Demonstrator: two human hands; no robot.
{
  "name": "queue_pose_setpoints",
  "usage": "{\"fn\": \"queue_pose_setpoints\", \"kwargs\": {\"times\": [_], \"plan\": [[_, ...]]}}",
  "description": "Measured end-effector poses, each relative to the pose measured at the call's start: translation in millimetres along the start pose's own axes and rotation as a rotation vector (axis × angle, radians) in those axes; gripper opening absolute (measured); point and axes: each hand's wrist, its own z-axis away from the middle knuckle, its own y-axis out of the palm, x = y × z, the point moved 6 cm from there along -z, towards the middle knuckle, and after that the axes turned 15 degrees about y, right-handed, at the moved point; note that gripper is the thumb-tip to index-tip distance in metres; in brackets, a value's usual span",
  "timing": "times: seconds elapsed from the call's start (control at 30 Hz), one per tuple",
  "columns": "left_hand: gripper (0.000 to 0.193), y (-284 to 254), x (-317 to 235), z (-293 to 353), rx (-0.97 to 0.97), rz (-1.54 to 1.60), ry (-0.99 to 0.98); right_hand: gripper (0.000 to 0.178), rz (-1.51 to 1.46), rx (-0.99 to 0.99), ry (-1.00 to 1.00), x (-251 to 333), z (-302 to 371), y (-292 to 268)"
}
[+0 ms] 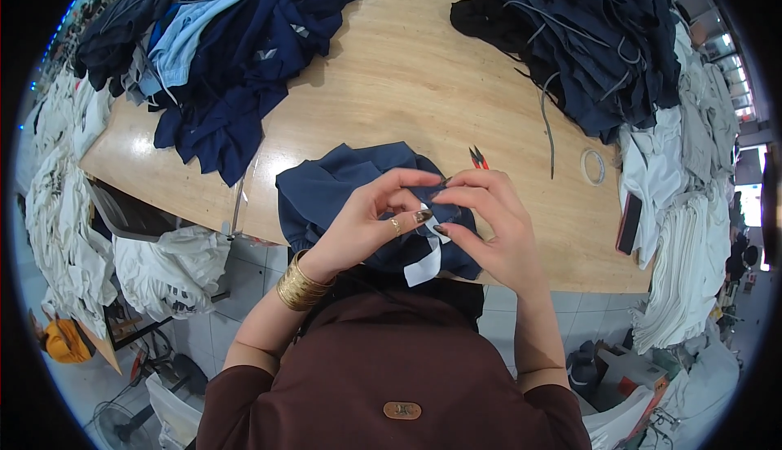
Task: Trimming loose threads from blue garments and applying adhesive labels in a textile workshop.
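Observation:
A dark slate-blue garment (346, 177) lies bunched at the table's near edge, partly over my lap. White fabric labels (423, 266) hang from it below my fingers. My left hand (376, 215), with a ring and a wide gold bracelet at the wrist, pinches the garment by the labels. From the other side my right hand (494, 220) closes on the same spot, its fingertips almost meeting the left ones. The exact bit of cloth between the fingertips is too small to make out. Red-handled thread snips (478, 158) lie just beyond my right hand.
Navy, black and light-blue clothes pile up (236, 59) at the far left. Dark garments with loose drawcords heap (586, 43) at the far right. A tape roll (593, 167) and a dark phone-like object (629, 223) lie right. White cloth stacks (680, 263) flank the wooden table (399, 51).

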Motion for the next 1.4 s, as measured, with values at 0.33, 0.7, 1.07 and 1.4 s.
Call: {"fn": "queue_pose_setpoints", "kwargs": {"times": [0.33, 0.7, 1.07, 1.4], "plan": [[0.068, 4.4, -8.5, -6.1, 0.140, -0.116, 0.092, 0.031, 0.037, 0.205, 0.014, -5.6, -1.3, 9.3], [0.068, 0.9, 8.5, -11.1, 0.171, -0.077, 0.004, 0.029, -0.004, 0.117, 0.002, -7.5, 3.1, 6.3], [0.063, 0.6, 2.6, -11.3, 0.102, -0.235, 0.126, 0.022, 0.128, 0.040, -0.034, -8.5, 5.0, 2.3], [0.063, 9.7, -21.8, -6.8, 0.089, -0.520, 0.237, 0.018, 0.165, 0.040, 0.007, -0.9, 3.3, -0.8]]}}
